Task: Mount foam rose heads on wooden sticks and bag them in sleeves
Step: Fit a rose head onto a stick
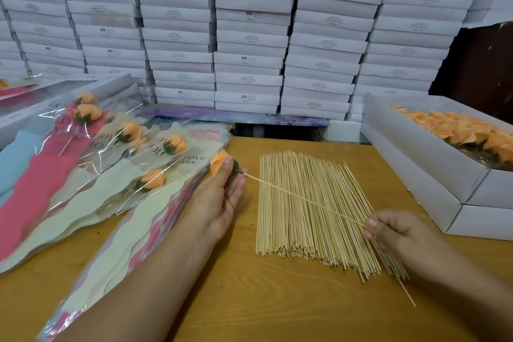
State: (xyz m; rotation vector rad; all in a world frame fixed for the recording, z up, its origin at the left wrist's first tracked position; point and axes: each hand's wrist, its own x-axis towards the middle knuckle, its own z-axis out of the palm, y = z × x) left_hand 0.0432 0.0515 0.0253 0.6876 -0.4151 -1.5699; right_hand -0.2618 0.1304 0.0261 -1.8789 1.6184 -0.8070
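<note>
Right hand pinches one end of a stick; at its far end, the left hand holds an orange rose head, above the stick pile.

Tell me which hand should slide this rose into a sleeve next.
Left, probably. The left hand already grips the rose head right beside the sleeve stack. The right hand only pinches the stick at its far end, over the stick pile.
</note>
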